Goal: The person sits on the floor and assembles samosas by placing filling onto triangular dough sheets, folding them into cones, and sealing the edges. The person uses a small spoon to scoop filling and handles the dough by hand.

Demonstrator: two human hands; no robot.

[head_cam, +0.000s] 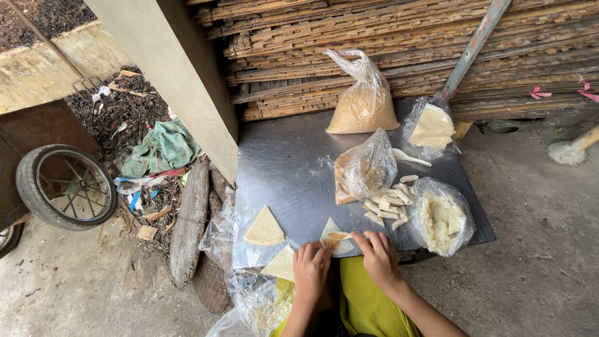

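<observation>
- Left hand (310,265) and right hand (378,254): fingertips pinch the edges of 1 triangular wrapper (336,238) carrying brown filling.
- Wrapper position: near edge of the metal table (293,162).
- Adjacent: 2 plain triangles (264,228), rolled pieces (390,203), bagged crumbs (364,103).

Stacked bamboo slats (405,37) back a steel table (287,162) on concrete floor (75,293) (daylight, wheel (65,186) leftward).

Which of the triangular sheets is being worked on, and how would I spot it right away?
Start at the shiny metal table and follow its near edge to the person's two hands. The triangular wrapper lies between the left hand and the right hand, under their fingers. Unlike the plain triangle to its left, it carries a patch of brownish crumbly filling on top.
</observation>
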